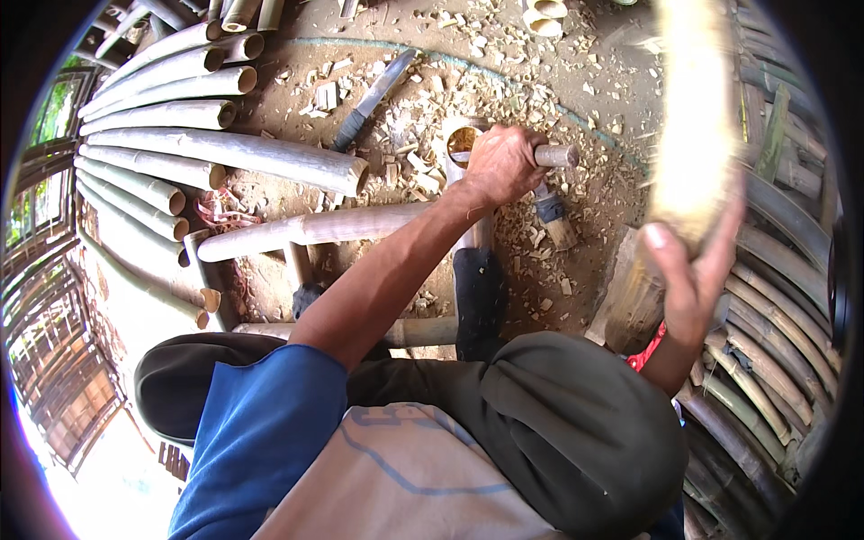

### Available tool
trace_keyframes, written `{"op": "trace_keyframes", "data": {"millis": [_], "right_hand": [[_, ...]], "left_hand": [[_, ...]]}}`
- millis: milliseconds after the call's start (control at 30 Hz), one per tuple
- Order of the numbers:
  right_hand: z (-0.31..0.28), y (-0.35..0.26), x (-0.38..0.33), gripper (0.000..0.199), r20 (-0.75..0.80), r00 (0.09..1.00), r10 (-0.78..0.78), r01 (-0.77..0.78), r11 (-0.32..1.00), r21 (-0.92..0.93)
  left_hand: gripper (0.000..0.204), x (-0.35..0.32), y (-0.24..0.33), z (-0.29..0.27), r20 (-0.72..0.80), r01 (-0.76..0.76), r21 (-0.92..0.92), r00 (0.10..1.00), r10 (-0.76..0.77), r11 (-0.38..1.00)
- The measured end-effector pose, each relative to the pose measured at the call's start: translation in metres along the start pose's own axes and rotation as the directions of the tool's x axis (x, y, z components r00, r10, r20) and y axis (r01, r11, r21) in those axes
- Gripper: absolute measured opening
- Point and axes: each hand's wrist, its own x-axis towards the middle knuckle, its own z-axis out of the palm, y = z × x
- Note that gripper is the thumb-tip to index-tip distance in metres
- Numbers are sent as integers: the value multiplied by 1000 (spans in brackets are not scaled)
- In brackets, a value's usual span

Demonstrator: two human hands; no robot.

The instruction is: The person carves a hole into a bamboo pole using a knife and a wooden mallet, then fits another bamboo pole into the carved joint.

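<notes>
My left hand [507, 165] is wrapped around a chisel; its round wooden handle end [558, 156] sticks out to the right. The chisel's blade tip reaches over a hole in a bamboo pole [474, 236]. Raised at the right, my right hand [691, 279] grips a thick, pale wooden club [693, 117], blurred by motion and apart from the chisel. A dark-covered foot [479, 292] rests against the pole. Just below my left hand, a second tool with a dark-wrapped wooden handle [556, 223] lies on the ground, its far end hidden.
A machete [382, 90] with a dark-wrapped handle lies among wood chips on the dirt ground. Cut bamboo poles [243, 148] fan out at the left, and more poles [765, 333] are stacked at the right. A bamboo frame rail [315, 227] crosses left of my forearm. A wooden block [630, 297] stands beside my right knee.
</notes>
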Motion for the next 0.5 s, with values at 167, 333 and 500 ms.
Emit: {"op": "trace_keyframes", "data": {"millis": [167,333,500], "right_hand": [[40,31,-6,91,175,979,-103,155,937,-313],[34,22,0,94,318,942,-110,123,992,-20],[31,11,-13,91,31,932,-361,362,932,-35]], "left_hand": [[17,-7,6,-10,66,34,9,997,-34,999],[24,-31,-4,-20,-56,-57,-108,997,51,993],[28,-25,5,-11,-15,-29,-239,1000,27,970]]}}
